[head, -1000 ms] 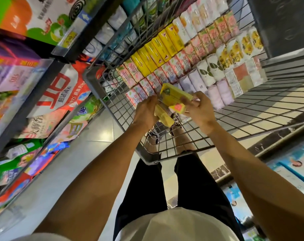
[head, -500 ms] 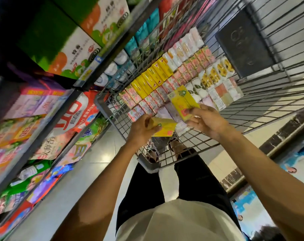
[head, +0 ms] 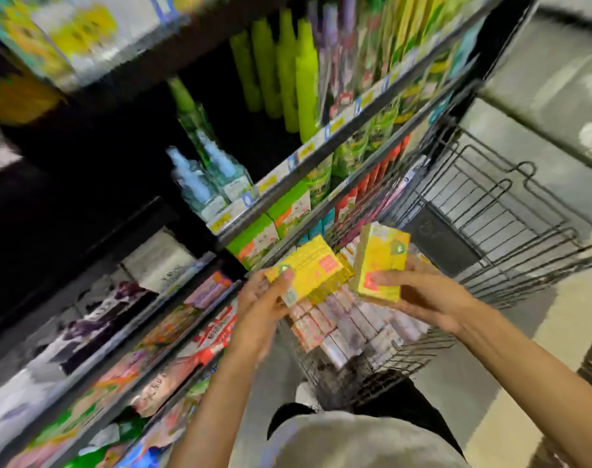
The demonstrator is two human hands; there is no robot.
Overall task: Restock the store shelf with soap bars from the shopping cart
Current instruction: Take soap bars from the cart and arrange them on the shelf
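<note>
Soap packs fill both hands at centre frame, lifted above the wire shopping cart (head: 490, 211) at centre right. Left hand (head: 264, 305) has its thumb and fingers curled round a yellow pack (head: 304, 271) held flat, broad face up. Right hand (head: 419, 298) clasps a second yellow pack (head: 379, 261) stood on end, fingers across its lower face. Keeping one pack per hand, apart and raised, probably lets each be slotted in singly without setting anything down. More soap bars (head: 342, 319) (pale pink wrappers, blurred) lie in rows in the cart below the hands. Store shelf (head: 308, 170) rises at left and upper centre, beside the cart, so the reach looks short.
</note>
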